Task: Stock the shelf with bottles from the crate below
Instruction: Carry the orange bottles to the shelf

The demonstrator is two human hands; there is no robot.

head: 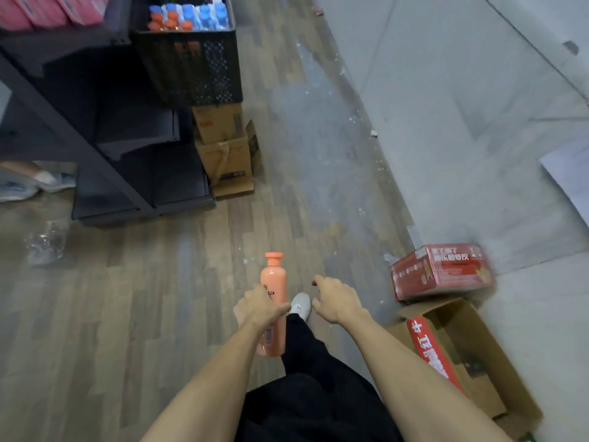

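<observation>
- Orange bottle (273,301): smooth glossy plastic, tall cylinder with a flared cap; my left hand (255,309) is wrapped round its middle, holding it upright over the floor, well apart from the shelf. Label print too blurred to read.
- My right hand (334,301): grasping nothing, fingers loosely curled, just beside the bottle.
- Black crate (191,65): perforated plastic, stacked on cardboard boxes (224,154); inside, bottles with blue and orange caps (191,15).
- Shelf (105,129): dark, matte, stepped tiers.
- Red carton (441,269): printed white characters, blurred.
- Open cardboard box (471,355): brown, with a red strip of white characters.
- Floor (143,298): wood-grain planks.
</observation>
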